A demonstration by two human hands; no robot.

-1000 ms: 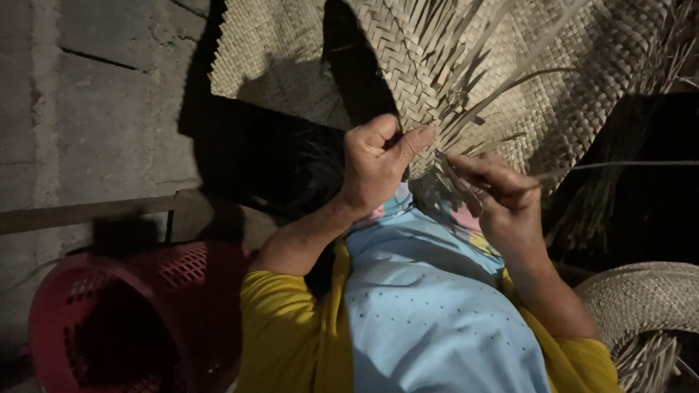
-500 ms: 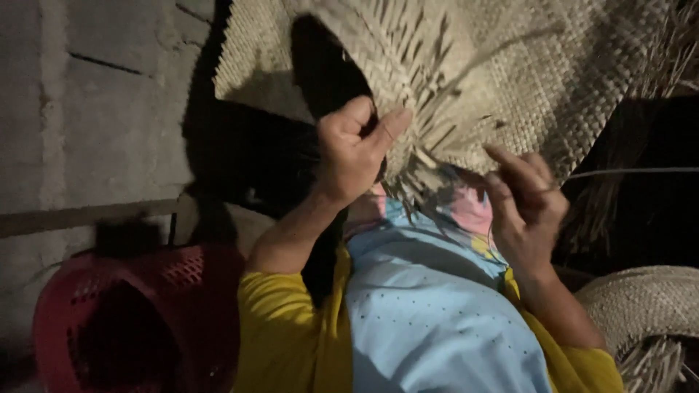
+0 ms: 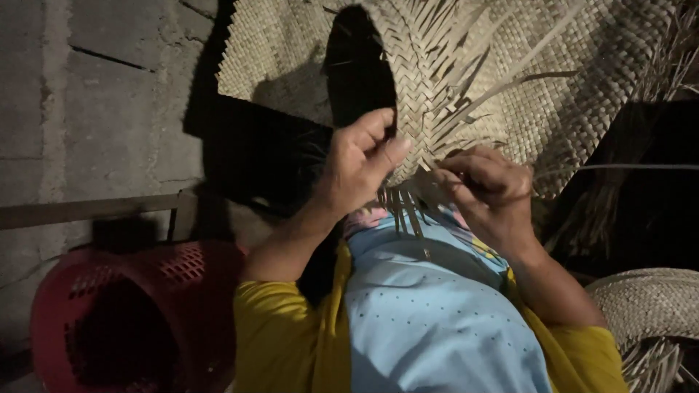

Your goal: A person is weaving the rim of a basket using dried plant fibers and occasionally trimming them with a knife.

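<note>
Across the lap, the woven mat (image 3: 582,80) is plaited over most of its visible area; loose strips (image 3: 408,211) at the near edge remain unwoven. Left hand (image 3: 360,164): fingers closed, pinching the mat edge. Right hand (image 3: 488,189): fingers curled narrow around strips. A red basket (image 3: 138,313) lies on the floor at the left.

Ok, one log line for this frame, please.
left hand: pinching woven mat edge | right hand: gripping loose strips | red basket: on its side, lower left | second woven piece: lower right
</note>
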